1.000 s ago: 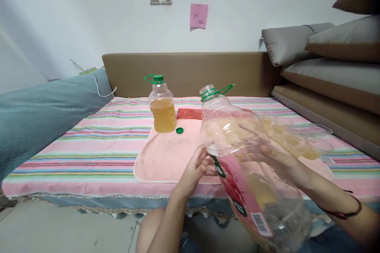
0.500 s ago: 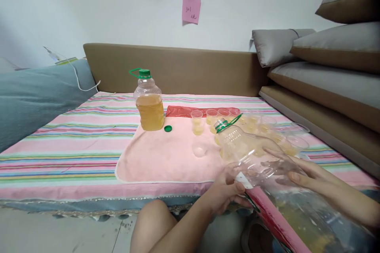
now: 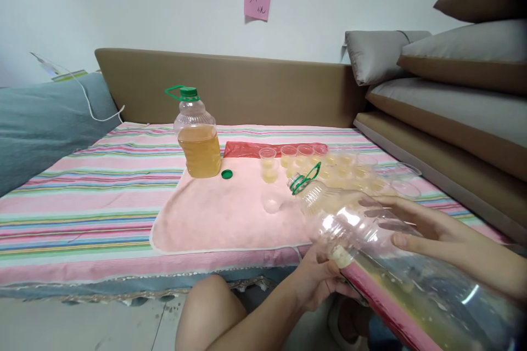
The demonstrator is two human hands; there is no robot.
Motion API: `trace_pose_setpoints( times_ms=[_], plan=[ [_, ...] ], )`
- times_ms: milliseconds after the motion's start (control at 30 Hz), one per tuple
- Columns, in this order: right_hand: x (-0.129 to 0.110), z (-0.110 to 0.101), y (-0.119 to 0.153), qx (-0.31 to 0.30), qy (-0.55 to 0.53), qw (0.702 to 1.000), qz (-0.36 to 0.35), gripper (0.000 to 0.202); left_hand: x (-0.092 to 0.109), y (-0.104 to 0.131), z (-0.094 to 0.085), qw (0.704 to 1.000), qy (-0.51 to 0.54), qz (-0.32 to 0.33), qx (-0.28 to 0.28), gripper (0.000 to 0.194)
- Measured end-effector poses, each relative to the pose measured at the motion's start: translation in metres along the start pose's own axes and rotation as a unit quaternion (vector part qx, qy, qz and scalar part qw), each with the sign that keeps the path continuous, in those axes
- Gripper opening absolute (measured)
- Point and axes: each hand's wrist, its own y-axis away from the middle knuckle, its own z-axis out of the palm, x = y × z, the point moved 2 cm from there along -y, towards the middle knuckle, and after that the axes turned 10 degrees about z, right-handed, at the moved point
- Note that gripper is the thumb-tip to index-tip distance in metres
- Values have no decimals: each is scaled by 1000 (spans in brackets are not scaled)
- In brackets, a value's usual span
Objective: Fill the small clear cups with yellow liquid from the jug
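Note:
Between my two hands lies a large clear plastic bottle [image 3: 349, 222], tilted with its uncapped neck toward the upper left and some yellowish liquid in its lower part. My left hand [image 3: 317, 279] grips the bottle's underside near the pink label. My right hand [image 3: 420, 230] wraps the far upper side, fingers around the plastic. Just left of the bottle's mouth and below it, a small clear cup [image 3: 272, 203] stands on the pink mat [image 3: 214, 219]. Behind are several clear cups [image 3: 346, 162] with yellowish liquid, some hidden by the bottle.
A second bottle [image 3: 200, 148], green-capped and partly full, stands at the left of the mat beside a loose green cap [image 3: 226, 174]. A red plastic bag [image 3: 242, 149] lies behind. Stacked cushions [image 3: 453, 82] rise at the right, a brown backrest [image 3: 230, 88] at the back.
The held bottle has tipped somewhat flatter, its mouth now lower and a bit left. Both hands keep their hold. The whole view has shifted slightly, with the other things staying in place.

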Motion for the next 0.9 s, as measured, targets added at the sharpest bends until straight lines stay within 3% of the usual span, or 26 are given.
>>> trace_pose_setpoints(
  times_ms=[367, 633, 900],
  plan=[
    [-12, -8, -9, 40, 45, 998, -1, 50, -6, 1, 6, 999, 20, -2, 38, 77],
    [-20, -10, -18, 41, 80, 996, 0, 54, -2, 0, 13, 999, 5, -20, 36, 100],
    [-28, -11, -27, 19, 80, 997, -12, 48, 1, -2, 14, 1000, 10, -11, 19, 100]
  ],
)
